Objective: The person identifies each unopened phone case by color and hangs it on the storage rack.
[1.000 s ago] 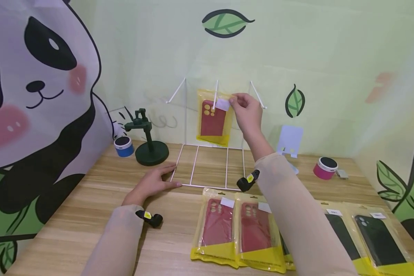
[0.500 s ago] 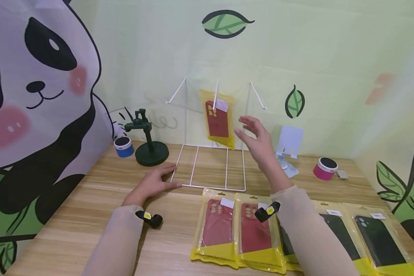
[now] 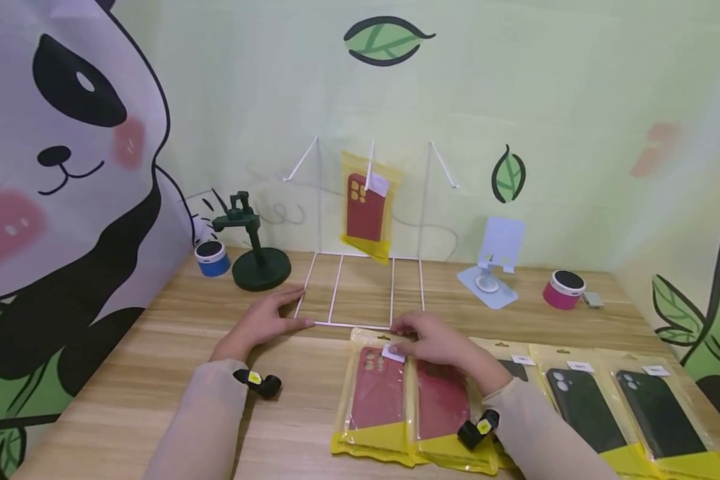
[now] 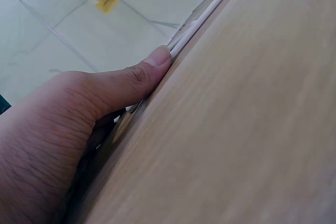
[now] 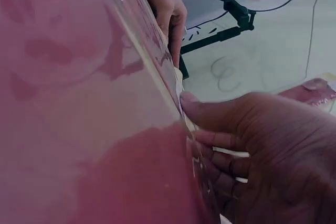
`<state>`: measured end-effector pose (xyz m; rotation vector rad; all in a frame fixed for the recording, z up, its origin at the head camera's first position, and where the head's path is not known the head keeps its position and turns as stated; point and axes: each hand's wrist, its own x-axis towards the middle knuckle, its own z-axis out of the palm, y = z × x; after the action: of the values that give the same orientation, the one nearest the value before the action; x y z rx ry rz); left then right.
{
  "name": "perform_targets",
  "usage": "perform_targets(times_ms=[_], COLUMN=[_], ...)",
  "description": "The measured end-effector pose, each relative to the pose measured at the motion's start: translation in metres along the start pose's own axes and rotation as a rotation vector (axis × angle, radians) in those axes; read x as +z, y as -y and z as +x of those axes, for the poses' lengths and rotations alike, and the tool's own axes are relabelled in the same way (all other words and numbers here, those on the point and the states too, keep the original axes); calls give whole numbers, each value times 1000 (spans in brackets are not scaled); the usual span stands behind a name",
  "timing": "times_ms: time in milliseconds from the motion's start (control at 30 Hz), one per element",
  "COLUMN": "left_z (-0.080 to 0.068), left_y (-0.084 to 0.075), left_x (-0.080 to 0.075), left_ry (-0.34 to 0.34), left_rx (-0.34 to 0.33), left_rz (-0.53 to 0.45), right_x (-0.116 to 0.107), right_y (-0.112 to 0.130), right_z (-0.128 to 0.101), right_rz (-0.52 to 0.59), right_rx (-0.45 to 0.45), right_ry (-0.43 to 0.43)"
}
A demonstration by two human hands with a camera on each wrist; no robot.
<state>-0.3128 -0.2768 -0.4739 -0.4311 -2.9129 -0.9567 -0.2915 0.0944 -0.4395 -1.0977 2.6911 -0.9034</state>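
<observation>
Our right hand [image 3: 435,343] lies on the top edge of the second red phone case packet [image 3: 447,407] in the row at the near edge of the desk [image 3: 126,400]. Its fingers curl at the packet's upper rim, and the right wrist view shows the thumb [image 5: 210,111] against the clear plastic edge with the fingers tucked behind it, so we pinch the packet there. Just beside it on the left lies another red phone case packet [image 3: 375,400], the two overlapping slightly.

Our left hand [image 3: 264,320] rests flat and spread on the desk, its thumb [image 4: 139,77] pressed against the front corner of the white wire display rack [image 3: 360,293], holding the base down.

On the rack's middle hook hangs a third red case packet [image 3: 365,207], tilted a little. To the right of our right hand lie black phone case packets [image 3: 582,407] in yellow-trimmed bags. Further back stand a dark green stand [image 3: 255,247], a blue speaker [image 3: 211,257], a white phone holder [image 3: 495,267] and a pink speaker [image 3: 565,289].
</observation>
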Motion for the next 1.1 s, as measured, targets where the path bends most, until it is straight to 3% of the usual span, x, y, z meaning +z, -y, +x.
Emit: perform_targets(times_ms=[267, 500, 633, 767, 900, 1100], left_z=[-1, -1, -1, 0, 0, -1], left_y=[-3, 0, -1, -1, 1, 0], left_x=[0, 2, 2, 2, 3, 3], left_ry=[14, 15, 15, 11, 5, 6], left_rx=[-10, -23, -23, -16, -9, -11], left_rz=[-1, -1, -5, -3, -3, -6], right_x=[6, 13, 14, 15, 15, 14], right_y=[-5, -9, -11, -13, -16, -17], right_z=[-4, -3, -3, -1, 0, -1], right_rz=[-27, -147, -143, -1, 166, 277], right_rx=[-20, -126, -154, -161, -87, -6], right_ry=[-26, -65, -87, -112, -153, -135])
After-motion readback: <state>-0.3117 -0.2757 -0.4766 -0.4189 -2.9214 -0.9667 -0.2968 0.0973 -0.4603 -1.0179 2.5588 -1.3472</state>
